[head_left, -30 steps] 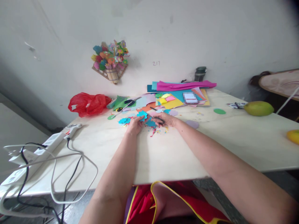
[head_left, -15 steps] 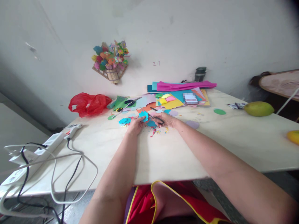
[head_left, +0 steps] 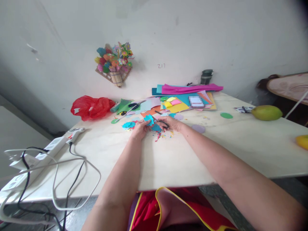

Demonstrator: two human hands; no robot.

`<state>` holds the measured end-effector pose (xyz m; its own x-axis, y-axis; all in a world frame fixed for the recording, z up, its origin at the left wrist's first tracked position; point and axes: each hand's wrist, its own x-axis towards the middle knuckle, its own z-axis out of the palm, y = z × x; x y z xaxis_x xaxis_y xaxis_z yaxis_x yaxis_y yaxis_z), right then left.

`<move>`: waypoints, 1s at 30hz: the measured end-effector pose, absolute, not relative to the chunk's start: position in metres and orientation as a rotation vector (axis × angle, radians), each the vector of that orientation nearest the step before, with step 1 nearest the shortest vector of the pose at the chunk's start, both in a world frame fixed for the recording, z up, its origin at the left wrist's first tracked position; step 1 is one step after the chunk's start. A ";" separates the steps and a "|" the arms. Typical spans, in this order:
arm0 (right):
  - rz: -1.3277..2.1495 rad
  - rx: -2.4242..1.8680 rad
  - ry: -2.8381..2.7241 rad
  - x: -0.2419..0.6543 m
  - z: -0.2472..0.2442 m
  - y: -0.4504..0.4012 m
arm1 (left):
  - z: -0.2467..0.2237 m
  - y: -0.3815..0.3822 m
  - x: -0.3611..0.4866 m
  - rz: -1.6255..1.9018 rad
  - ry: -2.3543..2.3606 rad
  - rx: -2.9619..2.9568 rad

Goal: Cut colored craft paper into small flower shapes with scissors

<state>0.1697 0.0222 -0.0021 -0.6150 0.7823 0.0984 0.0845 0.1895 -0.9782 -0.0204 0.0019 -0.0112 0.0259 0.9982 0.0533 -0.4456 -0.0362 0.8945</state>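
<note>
In the head view, my left hand (head_left: pixel 141 129) pinches a blue scalloped paper flower (head_left: pixel 149 119) by its lower left side. My right hand (head_left: pixel 171 123) is closed around the dark handles of a pair of scissors (head_left: pixel 164 124). The scissor blades point up and left, apart from each other, with one beside the flower's right edge. Whether they touch the paper, I cannot tell. More blue scalloped paper pieces (head_left: pixel 128 124) lie left of my left hand. A blue piece (head_left: pixel 156 127) and small coloured scraps (head_left: pixel 163 136) are on the table under my hands.
Coloured paper sheets (head_left: pixel 184 102) and a pink roll (head_left: pixel 192 88) lie at the back. A second pair of scissors (head_left: pixel 134 105) and a red plastic bag (head_left: pixel 92 107) are at back left. A power strip (head_left: pixel 39 162) with cables occupies the left edge; a green-yellow fruit (head_left: pixel 267 113) sits right.
The blue paper flower has shifted and turned slightly to the right in my left hand. My right hand and the scissors stay almost in place.
</note>
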 end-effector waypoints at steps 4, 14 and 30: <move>1.475 -0.830 -1.845 0.170 0.003 0.018 | -0.009 0.001 -0.021 1.413 0.819 0.929; 1.461 -0.880 -1.893 0.169 0.008 0.012 | -0.007 -0.001 -0.021 1.458 0.827 0.967; 1.462 -0.793 -1.900 0.174 0.001 0.019 | -0.009 0.000 -0.021 1.428 0.822 0.986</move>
<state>0.1738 0.0193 0.0008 -0.6369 0.7638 0.1048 0.0946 0.2123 -0.9726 -0.0211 -0.0001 -0.0092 0.0117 0.9938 0.1104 -0.4032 -0.0964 0.9100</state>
